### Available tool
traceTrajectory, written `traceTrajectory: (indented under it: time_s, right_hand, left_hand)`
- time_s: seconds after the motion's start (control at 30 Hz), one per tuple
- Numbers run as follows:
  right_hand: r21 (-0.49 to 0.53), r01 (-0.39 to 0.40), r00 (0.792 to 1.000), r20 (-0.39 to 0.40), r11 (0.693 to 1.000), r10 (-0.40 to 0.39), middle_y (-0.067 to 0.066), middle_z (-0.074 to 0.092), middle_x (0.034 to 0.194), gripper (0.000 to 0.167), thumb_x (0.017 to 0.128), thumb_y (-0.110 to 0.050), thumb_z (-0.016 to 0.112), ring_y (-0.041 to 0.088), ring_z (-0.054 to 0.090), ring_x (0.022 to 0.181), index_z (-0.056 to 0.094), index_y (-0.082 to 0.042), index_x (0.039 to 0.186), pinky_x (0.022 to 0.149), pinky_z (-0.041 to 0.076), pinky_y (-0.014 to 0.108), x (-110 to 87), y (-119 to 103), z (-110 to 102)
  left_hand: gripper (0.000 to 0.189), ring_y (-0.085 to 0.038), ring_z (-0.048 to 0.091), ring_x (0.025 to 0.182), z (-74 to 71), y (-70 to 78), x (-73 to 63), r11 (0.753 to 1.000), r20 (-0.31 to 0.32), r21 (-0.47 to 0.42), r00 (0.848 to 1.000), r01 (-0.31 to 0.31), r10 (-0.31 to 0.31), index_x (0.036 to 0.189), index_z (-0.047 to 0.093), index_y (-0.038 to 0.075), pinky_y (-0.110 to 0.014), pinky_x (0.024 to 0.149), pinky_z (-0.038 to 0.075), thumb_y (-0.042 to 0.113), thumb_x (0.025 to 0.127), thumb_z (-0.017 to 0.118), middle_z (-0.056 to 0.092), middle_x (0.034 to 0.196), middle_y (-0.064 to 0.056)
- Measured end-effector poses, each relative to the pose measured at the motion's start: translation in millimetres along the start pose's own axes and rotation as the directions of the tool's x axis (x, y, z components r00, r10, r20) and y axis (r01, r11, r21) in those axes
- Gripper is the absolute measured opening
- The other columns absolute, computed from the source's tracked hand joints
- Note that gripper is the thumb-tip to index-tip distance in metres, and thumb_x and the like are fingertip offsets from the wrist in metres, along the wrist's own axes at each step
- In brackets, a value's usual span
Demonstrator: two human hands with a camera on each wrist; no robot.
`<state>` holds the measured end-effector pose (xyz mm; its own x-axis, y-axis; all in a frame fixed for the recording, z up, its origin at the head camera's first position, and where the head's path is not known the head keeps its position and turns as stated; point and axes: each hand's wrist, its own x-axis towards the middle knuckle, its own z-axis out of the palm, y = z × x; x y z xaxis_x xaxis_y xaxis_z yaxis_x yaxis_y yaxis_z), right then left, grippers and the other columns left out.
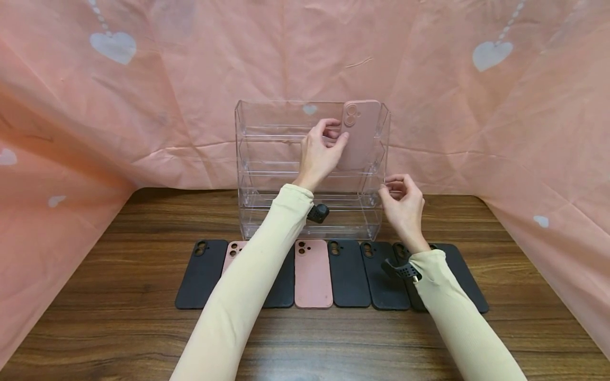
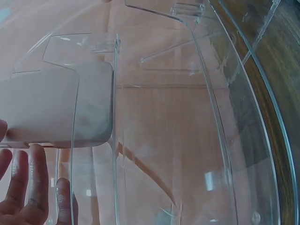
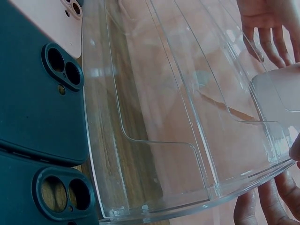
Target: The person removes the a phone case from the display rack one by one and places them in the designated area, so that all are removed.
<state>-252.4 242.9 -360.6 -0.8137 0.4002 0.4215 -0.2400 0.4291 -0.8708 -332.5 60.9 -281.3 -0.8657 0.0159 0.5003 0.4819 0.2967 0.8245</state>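
A clear tiered acrylic rack (image 1: 241, 159) stands on the table. Upright in its upper right part is a pink phone case (image 1: 364, 132), camera cutouts at top left. My left hand (image 1: 320, 151) pinches the case's left edge, thumb at the front and fingers along the side. In the left wrist view the lower end of the case shows through a clear panel with a stepped edge. Down at the rack's right side, my right hand (image 1: 405, 206) grips the side wall, with fingers (image 3: 267, 201) outside it and the thumb on the other side.
Before the rack lies a row of several phone cases, mostly black like the left-end black case (image 1: 201, 275), with a pink case (image 1: 313, 275) mid-row. My forearms cross above the row. A pink curtain (image 1: 190, 79) hangs behind and beside the wooden table (image 1: 119, 317).
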Motion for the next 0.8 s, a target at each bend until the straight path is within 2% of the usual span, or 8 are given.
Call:
traceTrajectory:
  time_s: [0.17,0.4,0.8]
  right_hand:
    - [0.003,-0.004,1.0,0.006,1.0,0.004,-0.01,0.065,0.084,0.018,0.091,-0.006,0.064,0.003,0.067,0.068,0.065,-0.001,0.109,0.053,0.055,0.014,-0.3,-0.1,0.9]
    - [-0.002,-0.003,1.0,0.007,1.0,0.003,-0.006,0.066,0.086,0.018,0.092,-0.007,0.064,0.001,0.067,0.067,0.065,-0.001,0.109,0.053,0.055,0.015,-0.3,-0.1,1.3]
    - [-0.014,0.004,1.0,0.008,1.0,-0.004,-0.001,0.067,0.088,0.018,0.092,-0.008,0.064,0.0,0.066,0.067,0.065,-0.001,0.109,0.053,0.055,0.014,0.6,1.8,2.7]
  left_hand:
    - [0.026,-0.016,0.071,0.093,0.3,-1.0,-0.4,1.0,-0.014,0.007,1.0,-0.024,0.024,0.118,0.07,0.009,-0.015,0.081,0.056,0.019,0.094,0.071,0.073,0.107,-0.008]
    - [0.022,-0.022,0.073,0.096,-1.0,-3.1,-2.3,0.993,-0.046,-0.103,0.997,-0.059,0.054,0.115,0.071,0.003,-0.017,0.081,0.059,0.011,0.094,0.071,0.075,0.105,-0.014]
    - [0.027,-0.02,0.073,0.095,-7.4,-5.2,0.3,0.977,-0.095,-0.171,0.989,-0.127,0.112,0.121,0.066,0.006,-0.021,0.082,0.06,0.008,0.094,0.071,0.074,0.106,-0.013]
